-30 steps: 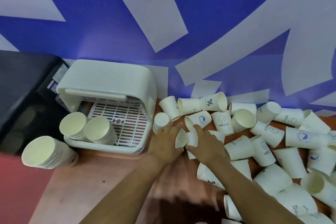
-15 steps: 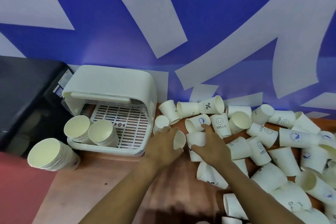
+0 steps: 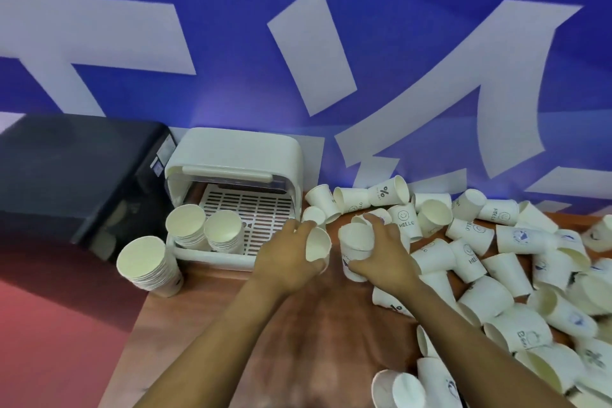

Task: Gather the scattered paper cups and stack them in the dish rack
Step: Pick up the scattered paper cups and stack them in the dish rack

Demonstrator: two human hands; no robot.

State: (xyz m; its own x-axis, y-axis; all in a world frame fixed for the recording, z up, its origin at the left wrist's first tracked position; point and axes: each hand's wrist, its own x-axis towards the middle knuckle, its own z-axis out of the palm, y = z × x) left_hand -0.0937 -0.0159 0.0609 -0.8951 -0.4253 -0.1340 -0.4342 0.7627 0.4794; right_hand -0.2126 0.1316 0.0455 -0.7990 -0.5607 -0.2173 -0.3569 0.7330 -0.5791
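My left hand (image 3: pixel 284 258) grips a white paper cup (image 3: pixel 317 244) with its mouth turned toward my right hand. My right hand (image 3: pixel 381 255) holds another paper cup (image 3: pixel 357 243) upright, just above the wooden table, a short gap from the left cup. A white dish rack (image 3: pixel 231 172) with a raised lid stands at the left and holds two stacks of cups (image 3: pixel 205 230) at its front. A third stack (image 3: pixel 149 263) stands on the table outside the rack's left corner. Several loose cups (image 3: pixel 480 255) lie scattered to the right.
A black box-like appliance (image 3: pixel 76 175) sits left of the rack. A blue and white wall runs behind the table (image 3: pixel 205 325). The table's left edge drops to a red floor (image 3: pixel 49 341). More cups lie at the bottom right.
My right hand has lifted a cup out of the pile and brought it upright near the cup in my left hand. The view has tilted up a little.
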